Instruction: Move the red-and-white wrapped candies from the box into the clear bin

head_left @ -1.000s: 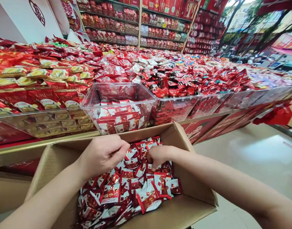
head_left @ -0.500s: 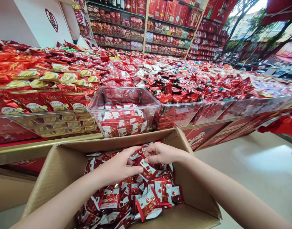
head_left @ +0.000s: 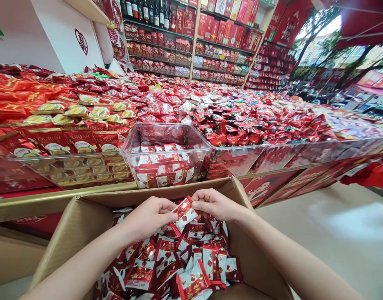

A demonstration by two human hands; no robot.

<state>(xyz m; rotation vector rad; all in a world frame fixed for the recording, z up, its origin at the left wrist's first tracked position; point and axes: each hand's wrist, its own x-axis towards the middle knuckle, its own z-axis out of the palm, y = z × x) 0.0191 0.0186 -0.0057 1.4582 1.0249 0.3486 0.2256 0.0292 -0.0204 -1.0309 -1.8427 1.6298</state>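
A red and white candy packet (head_left: 184,214) is held between my two hands, above an open cardboard box (head_left: 58,241). My left hand (head_left: 153,214) pinches its lower left end between thumb and fingers. At the upper right end, the thumb and curled fingers of my right hand (head_left: 211,203) grip it. Many similar packets (head_left: 141,273) lie loose and jumbled in the box below. Just behind the box stands a clear plastic bin (head_left: 166,156), partly filled with the same kind of packets in neat rows.
Durian snack packets (head_left: 81,139) fill the bin on the left. Red packets (head_left: 238,135) heap up in bins to the right along the counter. Shelves (head_left: 161,54) with bottles and bagged goods stand at the back. Pale floor (head_left: 335,225) lies to the right.
Both hands have closed on a candy packet and lifted it slightly above the pile; before, their fingers were apart over the loose packets. The camera view has tilted up a little.
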